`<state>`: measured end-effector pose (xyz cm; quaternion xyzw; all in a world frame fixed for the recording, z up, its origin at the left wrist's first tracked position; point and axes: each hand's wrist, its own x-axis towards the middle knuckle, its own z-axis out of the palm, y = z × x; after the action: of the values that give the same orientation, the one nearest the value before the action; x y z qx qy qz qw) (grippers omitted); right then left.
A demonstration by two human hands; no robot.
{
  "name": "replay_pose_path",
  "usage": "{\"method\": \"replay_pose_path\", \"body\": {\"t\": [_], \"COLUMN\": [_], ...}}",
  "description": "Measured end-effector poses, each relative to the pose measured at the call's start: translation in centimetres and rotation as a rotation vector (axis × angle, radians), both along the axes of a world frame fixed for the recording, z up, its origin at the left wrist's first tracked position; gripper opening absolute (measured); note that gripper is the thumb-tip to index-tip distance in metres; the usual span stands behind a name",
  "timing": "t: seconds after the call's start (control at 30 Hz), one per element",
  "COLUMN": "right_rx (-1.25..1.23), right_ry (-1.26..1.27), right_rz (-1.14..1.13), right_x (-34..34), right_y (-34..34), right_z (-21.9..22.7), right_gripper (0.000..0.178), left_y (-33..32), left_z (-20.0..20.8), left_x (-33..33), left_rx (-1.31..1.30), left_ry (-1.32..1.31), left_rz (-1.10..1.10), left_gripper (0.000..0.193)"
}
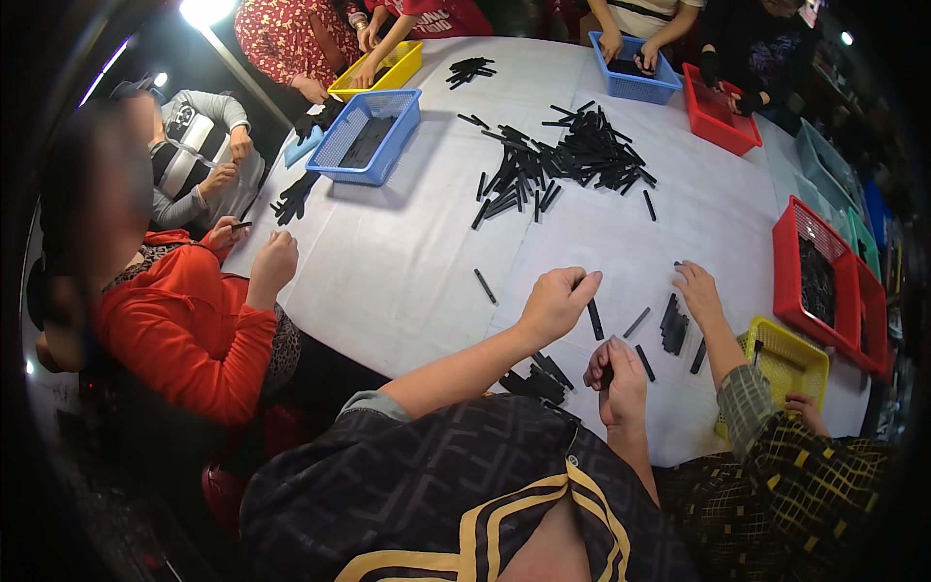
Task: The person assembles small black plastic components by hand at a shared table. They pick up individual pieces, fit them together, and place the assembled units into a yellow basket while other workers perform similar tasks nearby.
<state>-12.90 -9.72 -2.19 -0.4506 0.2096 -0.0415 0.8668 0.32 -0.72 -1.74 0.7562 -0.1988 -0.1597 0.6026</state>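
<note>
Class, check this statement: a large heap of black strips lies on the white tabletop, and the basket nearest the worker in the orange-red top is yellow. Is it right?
Not quite: the basket nearest the worker in the orange-red top is blue, not yellow, as the head view shows.

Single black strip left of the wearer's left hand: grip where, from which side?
I'd pinch the strip mid-length across its long edges, from above and the right: it's slender, lies flat and alone on the white table, and the left hand is on that side.
</note>
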Motion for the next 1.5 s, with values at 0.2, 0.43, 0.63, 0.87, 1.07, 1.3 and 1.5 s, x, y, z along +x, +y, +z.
{"method": "replay_pose_path", "body": {"t": [0.2,0.43,0.63,0.87,1.07,1.3,1.5], "right_rx": [-0.012,0.035,-0.215,-0.927,-1.352,-1.459,-1.772], "right_ry": [-0.034,0.006,0.088,0.400,0.631,0.673,0.281], "right_rz": [0.042,0.000,-0.014,-0.109,-0.174,-0.210,-0.597], "right_x": [0.7,0.2,0.0,-1.1,0.0,3.2,4.5], "right_y": [-0.3,-0.3,-0.2,-5.1,-6.6,-7.3,-6.5], "right_z": [0.9,-0.2,-1.9,-7.9,-10.1,-11.3,-8.3], "right_gripper": [0.029,0.022,0.021,0.028,0.031,0.028,0.029], "left_y": [-0.3,0.0,1.1,6.5,8.8,8.5,5.8], "left_z": [1.1,0.5,-1.4,-7.0,-9.2,-12.0,-10.3], "left_x": [-1.5,-0.8,-0.3,7.0,7.2,8.1,6.6], "left_rx": [0.019,0.083,0.125,0.666,1.161,1.122,0.526], "left_ry": [0.042,-0.003,0.068,-0.107,0.040,0.033,0.179], "left_rz": [-0.199,-0.211,-0.312,0.161,0.116,0.082,-0.107], "left_gripper": [0.038,0.037,0.037,0.036,0.051,0.049,0.030]}}
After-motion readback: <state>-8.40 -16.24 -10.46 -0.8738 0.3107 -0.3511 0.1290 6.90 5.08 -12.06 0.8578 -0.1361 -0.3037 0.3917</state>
